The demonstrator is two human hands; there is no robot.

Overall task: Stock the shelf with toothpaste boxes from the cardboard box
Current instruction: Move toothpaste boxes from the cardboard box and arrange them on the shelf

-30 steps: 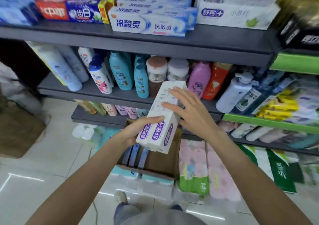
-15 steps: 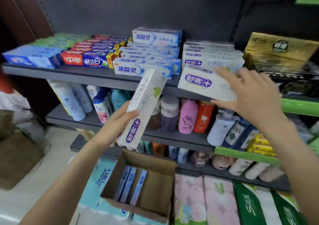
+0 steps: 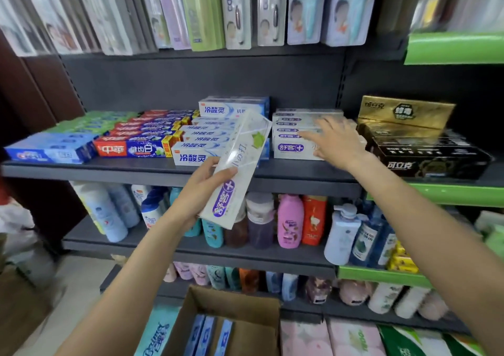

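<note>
Your left hand (image 3: 200,189) grips a tilted toothpaste box (image 3: 237,168); at two o'clock, your right hand's (image 3: 339,144) straight fingers (image 3: 309,136) press the shelved stack (image 3: 296,137).

Dark grey metal shelving (image 3: 169,82) is filling the wall ahead, its perforated back panel running upward. Bright green shelf edging (image 3: 452,50) is showing at the right. A pale tiled floor (image 3: 79,287) is catching soft light, lower left.
</note>
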